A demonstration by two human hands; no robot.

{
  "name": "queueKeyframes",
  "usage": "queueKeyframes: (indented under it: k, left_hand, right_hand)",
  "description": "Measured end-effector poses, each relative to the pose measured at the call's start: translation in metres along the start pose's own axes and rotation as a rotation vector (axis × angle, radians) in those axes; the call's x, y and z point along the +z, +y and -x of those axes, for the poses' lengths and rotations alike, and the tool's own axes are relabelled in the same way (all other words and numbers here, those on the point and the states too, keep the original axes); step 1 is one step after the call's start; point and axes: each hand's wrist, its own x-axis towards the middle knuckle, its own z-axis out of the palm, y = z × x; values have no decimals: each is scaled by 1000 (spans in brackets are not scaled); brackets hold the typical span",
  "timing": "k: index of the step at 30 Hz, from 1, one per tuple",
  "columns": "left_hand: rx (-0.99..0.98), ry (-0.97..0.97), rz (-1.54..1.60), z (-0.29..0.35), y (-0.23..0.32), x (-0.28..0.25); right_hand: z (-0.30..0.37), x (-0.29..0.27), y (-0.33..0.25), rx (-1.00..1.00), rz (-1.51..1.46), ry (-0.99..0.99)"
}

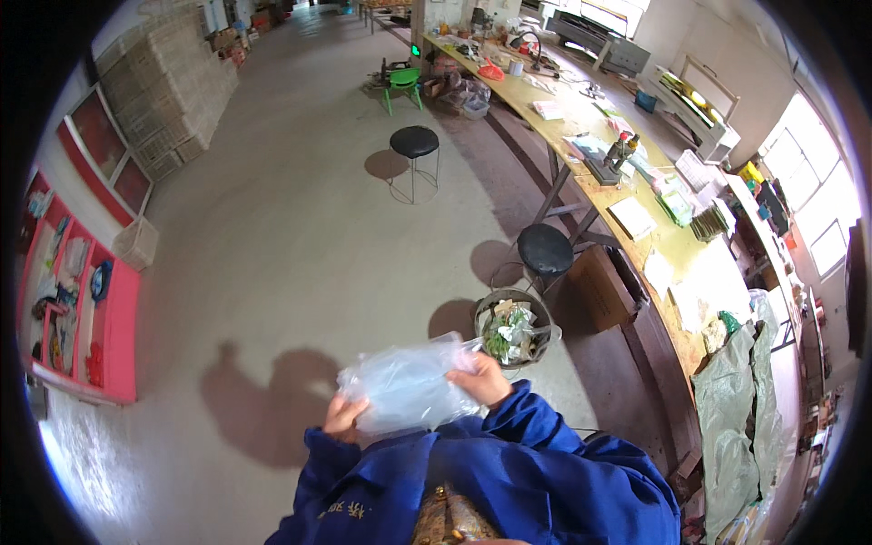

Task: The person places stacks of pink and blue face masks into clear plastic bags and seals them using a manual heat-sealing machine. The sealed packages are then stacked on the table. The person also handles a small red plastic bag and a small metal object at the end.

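Note:
Between my two hands, in front of my body, I hold a stack of clear plastic bags (404, 386), pale and shiny. The fingers of my left hand (344, 418) are closed on the near left edge of the bags. At the right end, my right hand (481, 377) pinches them, with the thumb on top. Whether anything lies inside the plastic cannot be made out. Blue sleeves cover both my forearms. Just beyond my right hand stands a round bin (516, 341) filled with green and white scraps.
A long yellowish worktable (627, 213) runs along the right, carrying papers and tools. Black round stools (545, 250) stand beside it. Farther off is a green chair (402, 89). Pink shelves (116, 318) and stacked pale crates (168, 77) line the left. Grey-green sheeting (729, 427) hangs near right.

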Motion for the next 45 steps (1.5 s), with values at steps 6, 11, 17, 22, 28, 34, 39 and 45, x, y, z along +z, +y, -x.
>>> queueKeyframes:
  k: [6,11,17,22,28,34,39,45]
  left_hand:
    - [-38,-136,-204,-223,62,26]
    - [104,67,-211,-409,86,-2]
    - [-207,872,-27,-510,125,-162]
    - [-806,705,-781,-534,101,-222]
    - [-810,466,-784,-733,86,-174]
    - [-284,319,-919,-1044,183,-101]
    - [62,122,-712,-1318,320,57]
    - [-24,134,-652,-1415,317,134]
  right_hand:
    - [-134,-69,-6,55,-43,181]
    - [-300,-108,23,126,-242,284]
    - [-534,-201,-5,31,-430,721]
    - [-670,-318,-24,-200,-660,969]
    - [-738,-474,22,-85,-865,1209]
    - [-815,-590,6,-116,-891,1417]
    - [-854,-668,-17,-91,-922,1529]
    - [-931,-811,-47,-283,-819,1586]
